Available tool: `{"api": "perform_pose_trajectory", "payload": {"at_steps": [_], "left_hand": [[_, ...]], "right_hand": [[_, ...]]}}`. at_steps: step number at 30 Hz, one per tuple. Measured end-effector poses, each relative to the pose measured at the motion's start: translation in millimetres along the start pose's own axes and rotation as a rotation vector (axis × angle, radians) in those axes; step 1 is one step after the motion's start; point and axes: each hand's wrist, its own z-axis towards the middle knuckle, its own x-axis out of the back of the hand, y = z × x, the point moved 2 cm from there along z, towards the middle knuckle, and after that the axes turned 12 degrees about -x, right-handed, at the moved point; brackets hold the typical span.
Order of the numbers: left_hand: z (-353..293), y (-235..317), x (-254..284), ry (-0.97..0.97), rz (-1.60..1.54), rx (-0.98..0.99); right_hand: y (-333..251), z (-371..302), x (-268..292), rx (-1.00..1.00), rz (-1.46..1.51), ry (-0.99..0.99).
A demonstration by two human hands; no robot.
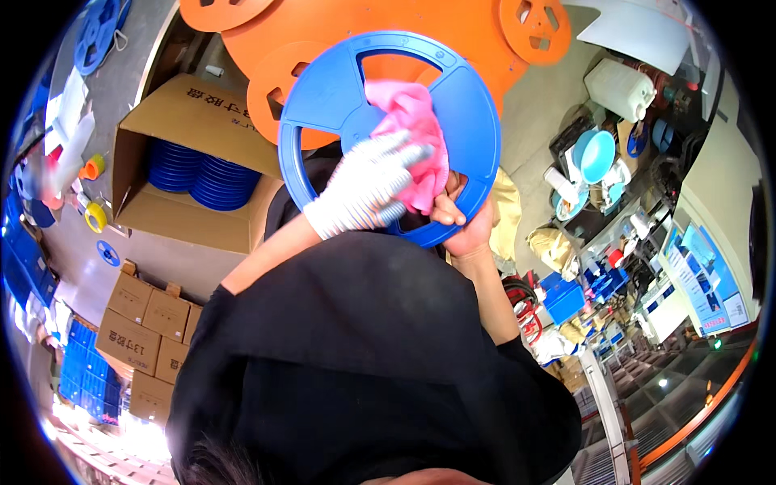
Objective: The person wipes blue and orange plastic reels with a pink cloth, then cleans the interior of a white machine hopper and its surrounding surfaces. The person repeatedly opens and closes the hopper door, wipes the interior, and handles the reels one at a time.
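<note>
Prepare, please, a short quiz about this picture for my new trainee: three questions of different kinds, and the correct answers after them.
1. Multiple choice: What lies under the gloved left hand, against the blue reel?
A. a paintbrush
B. a pink cloth
C. a screwdriver

2. True or false: The right hand, which grips the reel near its edge, also wears a glove.

3. Fill in the blank: The open cardboard box at the left holds stacked discs of ____ colour.

Key:
1. B
2. False; that hand is bare.
3. blue
</note>
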Motion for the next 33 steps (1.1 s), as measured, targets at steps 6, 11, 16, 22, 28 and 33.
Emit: {"api": "perform_pose_trajectory", "payload": {"at_steps": [6,11,16,22,28,33], "left_hand": [[-23.6,25.2,41.2,0.302,0.058,-0.027],[-72.0,10.0,57.5,0.196,0.204,0.166],[-65.7,70.1,58.1,0.311,0.221,-0.168],[-167.5,-38.4,111.3,0.484,0.641,0.395],[-204.5,-2.1,153.4,1.126,-0.202,0.59],[-139.6,61.5,146.2,0.692,-0.302,0.405]], "right_hand": [[37.7,-17.1,-34.4,-0.04,-0.05,-0.095],[76.6,-42.9,-52.9,0.049,-0.091,-0.065],[87.8,-41.8,-59.5,0.074,-0.14,-0.199],[93.6,-69.3,-82.9,0.204,-0.393,-0.251],[87.8,-69.4,-112.8,0.194,-0.384,-0.509],[133.3,-60.2,-162.7,0.334,-0.52,-0.392]]}}
